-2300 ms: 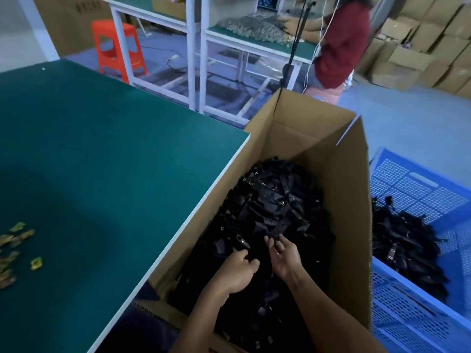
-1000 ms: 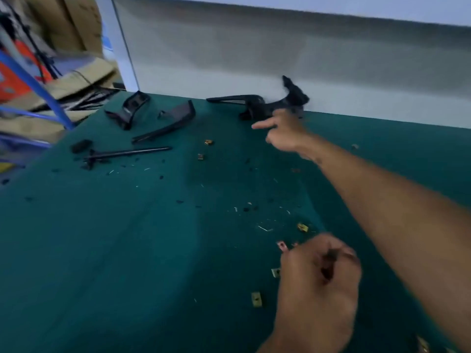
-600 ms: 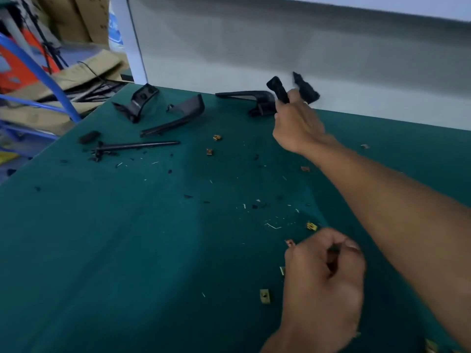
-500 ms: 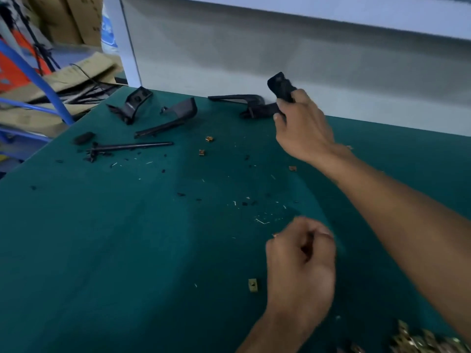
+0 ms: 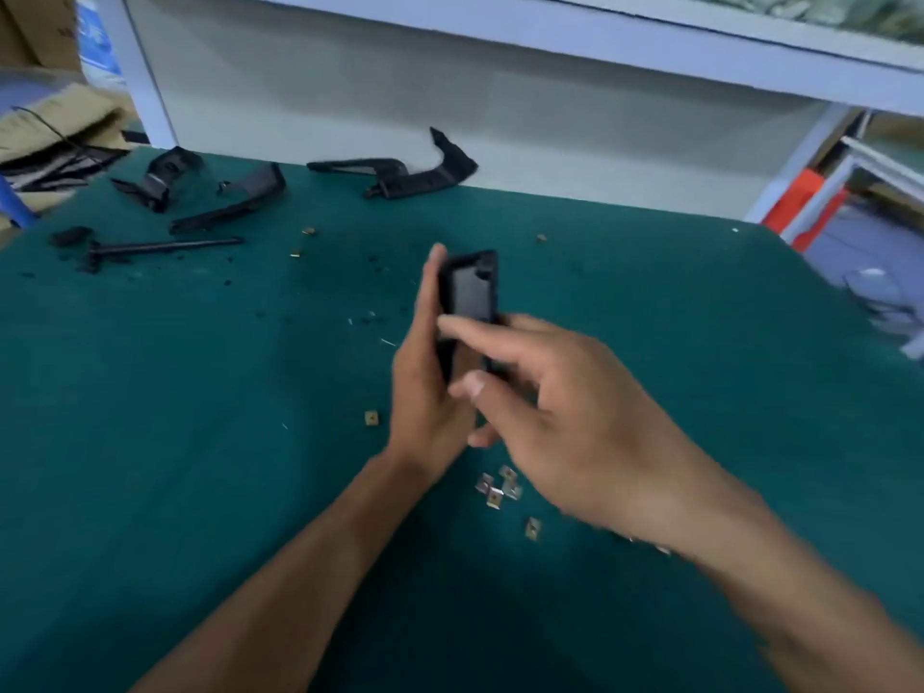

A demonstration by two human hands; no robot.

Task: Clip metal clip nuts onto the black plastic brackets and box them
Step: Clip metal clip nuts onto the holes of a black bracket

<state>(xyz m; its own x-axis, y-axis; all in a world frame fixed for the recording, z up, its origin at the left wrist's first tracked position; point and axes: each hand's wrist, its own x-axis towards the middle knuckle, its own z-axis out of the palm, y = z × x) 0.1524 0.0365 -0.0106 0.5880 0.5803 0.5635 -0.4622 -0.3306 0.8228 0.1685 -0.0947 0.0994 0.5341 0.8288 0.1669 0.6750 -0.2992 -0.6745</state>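
A black plastic bracket [image 5: 470,292] stands upright above the middle of the green table [image 5: 150,442]. My left hand [image 5: 425,387] presses along its left side and back, fingers straight up. My right hand [image 5: 565,417] comes in from the right, with its forefinger and thumb on the bracket's front and lower part. Both hands hold it. Several metal clip nuts [image 5: 497,487] lie on the table just below my hands. One more clip nut [image 5: 371,418] rests to the left of my left wrist. I cannot tell whether a clip sits on the bracket.
Larger black plastic parts [image 5: 420,175] lie along the table's far edge, with more black parts [image 5: 235,202] and a thin black rod [image 5: 165,246] at the back left. Black crumbs and stray clips dot the mat. A white frame post [image 5: 145,77] and panel stand behind.
My right hand has carried the bracket from the table's far edge back to the middle. My left hand has risen from the table and closed against the bracket's left side.
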